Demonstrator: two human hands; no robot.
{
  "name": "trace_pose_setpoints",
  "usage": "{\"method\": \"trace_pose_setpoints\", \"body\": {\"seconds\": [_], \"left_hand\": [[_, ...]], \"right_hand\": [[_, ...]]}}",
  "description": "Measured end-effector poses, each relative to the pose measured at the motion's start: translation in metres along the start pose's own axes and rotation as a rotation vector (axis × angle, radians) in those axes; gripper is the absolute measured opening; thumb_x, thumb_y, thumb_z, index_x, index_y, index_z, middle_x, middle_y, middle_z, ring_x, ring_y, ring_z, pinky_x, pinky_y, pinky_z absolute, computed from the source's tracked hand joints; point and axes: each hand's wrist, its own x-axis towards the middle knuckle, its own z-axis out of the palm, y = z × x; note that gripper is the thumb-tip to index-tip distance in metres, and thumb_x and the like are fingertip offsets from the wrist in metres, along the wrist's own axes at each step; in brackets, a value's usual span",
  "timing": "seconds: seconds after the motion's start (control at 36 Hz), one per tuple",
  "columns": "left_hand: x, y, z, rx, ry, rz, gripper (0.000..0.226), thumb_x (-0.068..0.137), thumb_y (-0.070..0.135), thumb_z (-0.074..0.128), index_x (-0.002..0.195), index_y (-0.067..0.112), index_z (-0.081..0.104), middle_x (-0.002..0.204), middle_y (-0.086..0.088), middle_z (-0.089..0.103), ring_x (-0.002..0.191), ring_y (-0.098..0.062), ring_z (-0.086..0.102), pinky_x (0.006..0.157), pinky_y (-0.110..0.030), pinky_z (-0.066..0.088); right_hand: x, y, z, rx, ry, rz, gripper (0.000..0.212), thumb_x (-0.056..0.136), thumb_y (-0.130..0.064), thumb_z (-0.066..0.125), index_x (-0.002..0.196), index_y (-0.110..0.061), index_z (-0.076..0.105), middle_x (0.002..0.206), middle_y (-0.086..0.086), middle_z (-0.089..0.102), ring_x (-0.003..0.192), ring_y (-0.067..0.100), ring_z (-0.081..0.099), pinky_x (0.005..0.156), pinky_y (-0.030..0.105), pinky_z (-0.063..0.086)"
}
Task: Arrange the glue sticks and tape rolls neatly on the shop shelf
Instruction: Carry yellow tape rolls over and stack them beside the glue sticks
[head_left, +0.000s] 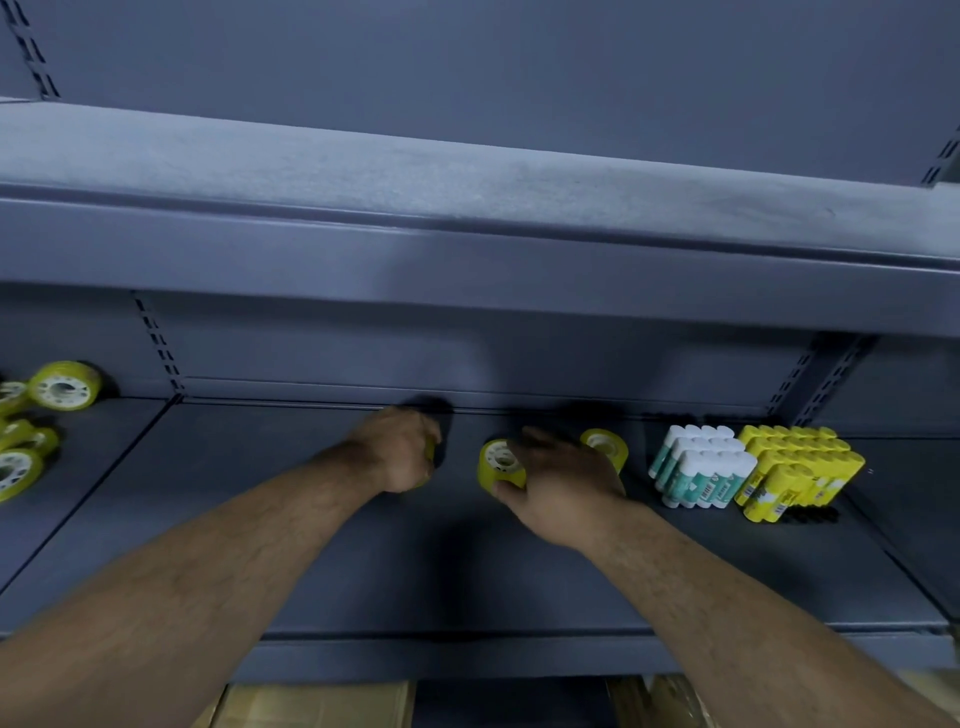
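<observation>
Both forearms reached over the shelf (363, 582). Right hand (558, 483) pinched a yellow tape roll (497, 462) mid-shelf; left hand (400, 449) curled shut around another roll, mostly hidden. Third roll (605, 447) stood behind, glue sticks (701, 465) rightward, loose rolls (62, 387) far left.

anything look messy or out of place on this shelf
Yes. The tape rolls at the far left lie in a loose jumble, tilted different ways, not in a row. The white glue sticks and yellow glue sticks on the right are packed neatly. The hands each grip a roll mid-shelf.
</observation>
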Motion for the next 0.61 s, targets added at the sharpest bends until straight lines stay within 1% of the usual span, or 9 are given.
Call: {"method": "trace_pose_setpoints", "body": {"seconds": [0.11, 0.25, 0.31, 0.33, 0.39, 0.44, 0.5, 0.53, 0.61], "left_hand": [[0.000, 0.005, -0.003, 0.056, -0.019, 0.016, 0.028, 0.081, 0.023, 0.066, 0.110, 0.025, 0.068, 0.115, 0.002, 0.068, 0.107, -0.020, 0.061, 0.073, -0.019, 0.039], [0.003, 0.008, -0.003, 0.072, -0.071, -0.012, 0.034, 0.081, 0.021, 0.066, 0.115, 0.023, 0.066, 0.117, 0.001, 0.065, 0.105, -0.019, 0.060, 0.076, -0.023, 0.046], [0.001, 0.009, -0.004, 0.081, -0.063, -0.007, 0.039, 0.082, 0.022, 0.065, 0.121, 0.023, 0.064, 0.124, -0.001, 0.064, 0.111, -0.020, 0.059, 0.081, -0.022, 0.047], [0.000, 0.009, -0.004, 0.069, -0.054, -0.009, 0.047, 0.083, 0.025, 0.066, 0.129, 0.024, 0.060, 0.132, -0.001, 0.061, 0.118, -0.021, 0.057, 0.086, -0.020, 0.044], [-0.006, 0.007, -0.005, 0.028, -0.054, -0.016, 0.073, 0.083, 0.036, 0.068, 0.150, 0.029, 0.039, 0.151, 0.000, 0.045, 0.136, -0.020, 0.043, 0.102, -0.018, 0.035], [-0.015, 0.005, -0.007, 0.015, -0.041, -0.047, 0.091, 0.080, 0.056, 0.063, 0.157, 0.034, 0.019, 0.161, 0.002, 0.029, 0.147, -0.021, 0.028, 0.117, -0.027, 0.025], [-0.026, 0.001, -0.011, 0.028, -0.002, -0.092, 0.093, 0.076, 0.068, 0.048, 0.157, 0.041, 0.010, 0.165, 0.007, 0.017, 0.151, -0.020, 0.017, 0.121, -0.039, 0.020], [-0.033, -0.002, -0.013, 0.037, 0.011, -0.112, 0.089, 0.078, 0.067, 0.041, 0.157, 0.042, 0.007, 0.166, 0.009, 0.012, 0.152, -0.017, 0.012, 0.122, -0.041, 0.017], [-0.059, -0.014, -0.022, 0.025, 0.030, -0.175, 0.074, 0.095, 0.056, 0.036, 0.158, 0.037, 0.002, 0.167, 0.007, 0.002, 0.153, -0.013, 0.000, 0.124, -0.039, 0.004]], "right_hand": [[-0.005, 0.003, 0.001, 0.009, 0.004, -0.001, 0.063, 0.097, -0.061, 0.043, 0.151, -0.028, 0.039, 0.163, -0.003, 0.026, 0.146, 0.024, 0.031, 0.112, 0.037, 0.033], [-0.009, 0.005, -0.003, 0.008, 0.030, 0.005, 0.060, 0.098, -0.059, 0.044, 0.148, -0.027, 0.043, 0.160, -0.002, 0.032, 0.142, 0.025, 0.036, 0.110, 0.039, 0.038], [-0.010, 0.006, -0.005, 0.019, 0.028, 0.003, 0.061, 0.097, -0.059, 0.044, 0.150, -0.028, 0.041, 0.162, -0.003, 0.029, 0.144, 0.025, 0.034, 0.111, 0.038, 0.036], [-0.011, 0.006, -0.006, 0.024, 0.027, 0.001, 0.062, 0.097, -0.060, 0.045, 0.150, -0.028, 0.040, 0.163, -0.003, 0.028, 0.145, 0.025, 0.033, 0.112, 0.038, 0.035], [-0.011, 0.006, -0.008, 0.036, 0.029, -0.004, 0.062, 0.097, -0.060, 0.045, 0.150, -0.029, 0.041, 0.162, -0.003, 0.030, 0.144, 0.025, 0.033, 0.112, 0.036, 0.035], [-0.008, 0.005, -0.011, 0.037, 0.025, -0.019, 0.060, 0.097, -0.059, 0.045, 0.149, -0.028, 0.041, 0.159, -0.004, 0.033, 0.143, 0.025, 0.034, 0.111, 0.035, 0.034], [-0.002, 0.001, -0.014, 0.045, 0.016, -0.033, 0.060, 0.097, -0.057, 0.045, 0.149, -0.028, 0.040, 0.160, -0.003, 0.031, 0.144, 0.025, 0.032, 0.113, 0.035, 0.033], [0.001, -0.002, -0.015, 0.058, 0.018, -0.045, 0.061, 0.097, -0.058, 0.046, 0.150, -0.029, 0.039, 0.162, -0.003, 0.028, 0.146, 0.025, 0.030, 0.115, 0.036, 0.032], [0.010, -0.017, -0.017, 0.098, 0.018, -0.100, 0.071, 0.096, -0.063, 0.046, 0.157, -0.029, 0.029, 0.167, -0.003, 0.016, 0.152, 0.022, 0.018, 0.121, 0.036, 0.024]]}}
